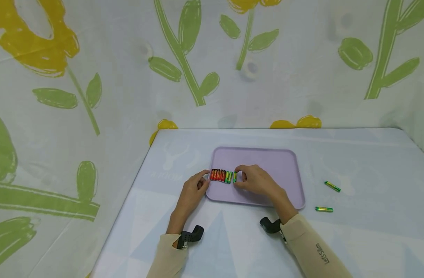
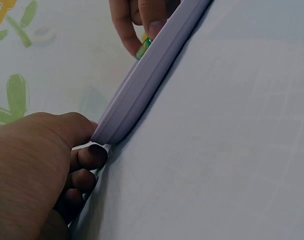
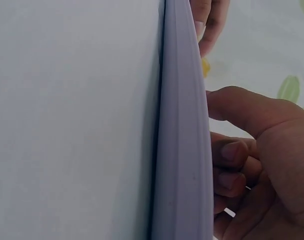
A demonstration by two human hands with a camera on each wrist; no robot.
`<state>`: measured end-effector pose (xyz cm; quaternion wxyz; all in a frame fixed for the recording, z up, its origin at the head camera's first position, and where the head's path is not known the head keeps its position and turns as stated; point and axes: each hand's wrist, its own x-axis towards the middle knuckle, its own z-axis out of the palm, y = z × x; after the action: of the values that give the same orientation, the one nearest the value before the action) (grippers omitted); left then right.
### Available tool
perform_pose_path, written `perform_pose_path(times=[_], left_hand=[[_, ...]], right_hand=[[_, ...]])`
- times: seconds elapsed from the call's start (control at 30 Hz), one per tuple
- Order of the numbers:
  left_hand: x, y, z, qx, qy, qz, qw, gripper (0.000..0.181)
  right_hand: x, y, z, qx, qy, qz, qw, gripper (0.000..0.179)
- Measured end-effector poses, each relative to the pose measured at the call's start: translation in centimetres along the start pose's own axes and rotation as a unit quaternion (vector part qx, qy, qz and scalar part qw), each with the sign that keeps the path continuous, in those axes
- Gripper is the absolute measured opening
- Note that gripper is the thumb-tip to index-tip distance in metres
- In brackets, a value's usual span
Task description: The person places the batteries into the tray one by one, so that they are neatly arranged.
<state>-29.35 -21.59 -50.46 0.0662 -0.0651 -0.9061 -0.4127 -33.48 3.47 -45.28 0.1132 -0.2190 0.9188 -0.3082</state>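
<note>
My right hand (image 1: pixel 257 180) pinches a green battery (image 1: pixel 235 177) between thumb and forefinger over the purple tray (image 1: pixel 267 158), just right of a tight row. That row holds several red batteries with black ends (image 1: pixel 218 175), then two green batteries (image 1: pixel 228 177), side by side at the tray's left part. In the left wrist view, a green battery's end (image 2: pixel 143 49) shows at the right hand's fingertips. My left hand (image 1: pixel 191 193) grips the tray's left edge beside the red batteries; its other fingers (image 2: pixel 82 180) curl just outside the rim.
Two more green batteries lie on the table right of the tray, one slanted (image 1: pixel 332 186) and one nearer me (image 1: pixel 324 209). A black wrist camera sits on each wrist. Flower-patterned cloth (image 1: pixel 128 77) hangs behind and left of the table.
</note>
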Motion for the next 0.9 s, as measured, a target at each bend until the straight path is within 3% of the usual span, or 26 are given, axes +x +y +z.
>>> perform_pose_path(times=[0.5,0.67,0.9], left_hand=[[-0.2,0.5,0.3,-0.008,-0.003,-0.004,1.0000,0.033],[-0.2,0.3,0.3,-0.004,-0.006,-0.004,1.0000,0.033],[-0.3,0.1,0.1,-0.006,0.002,-0.003,1.0000,0.033]], right_hand=[[-0.3,0.2,-0.3,0.000,-0.007,0.008,0.9999,0.045],[-1.2,-0.2,-2.0,-0.011,0.002,0.020,0.9997,0.050],[-3.3,0.0,-5.1,-0.038,0.055,0.005,0.9978,0.045]])
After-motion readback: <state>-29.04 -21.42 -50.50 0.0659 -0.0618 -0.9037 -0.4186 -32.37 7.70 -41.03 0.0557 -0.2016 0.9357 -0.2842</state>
